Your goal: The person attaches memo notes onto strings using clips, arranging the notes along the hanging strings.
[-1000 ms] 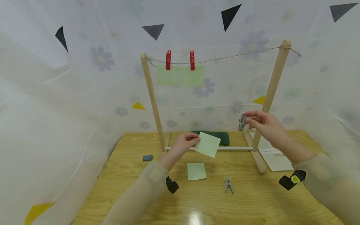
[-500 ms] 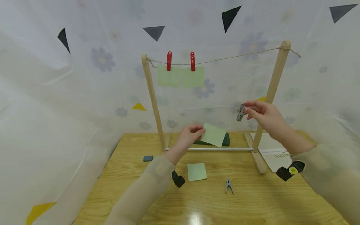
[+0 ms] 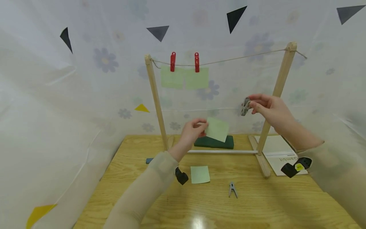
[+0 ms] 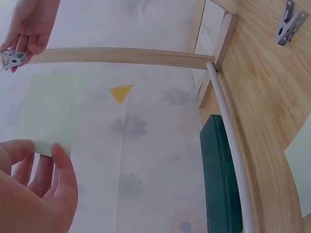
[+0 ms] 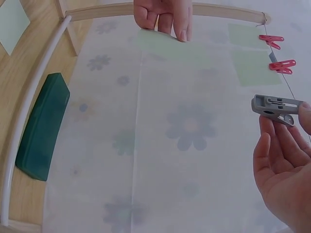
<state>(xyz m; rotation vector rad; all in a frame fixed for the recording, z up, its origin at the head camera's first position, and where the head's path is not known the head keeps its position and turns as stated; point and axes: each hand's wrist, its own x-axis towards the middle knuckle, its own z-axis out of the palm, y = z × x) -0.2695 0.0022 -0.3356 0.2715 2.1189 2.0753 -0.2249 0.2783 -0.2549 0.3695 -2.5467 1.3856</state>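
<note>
My left hand [image 3: 192, 133] pinches a pale green paper square [image 3: 218, 129] by its left edge, in the air behind the frame's white bottom bar. To the right, my right hand [image 3: 273, 111] grips a grey clothespin [image 3: 245, 106] between thumb and fingers; the right wrist view shows this clothespin [image 5: 277, 108] from close by. Above both hands a string [image 3: 228, 59] runs between two wooden posts. Two red clothespins [image 3: 172, 62] hold two green paper squares [image 3: 197, 78] on its left part. A second grey clothespin [image 3: 233, 190] lies on the table.
Another green paper square [image 3: 200, 174] lies on the table [image 3: 257, 203]. A dark green case [image 3: 214, 142] sits behind the white bar [image 3: 223, 152]. A notebook [image 3: 283, 159] lies by the right post [image 3: 281, 76]. My left sleeve partly covers a small blue block [image 3: 149, 160].
My left hand has moved up and slightly right with the paper square. My right hand has risen with the grey clothespin. The hanging squares and the things on the table stay put.
</note>
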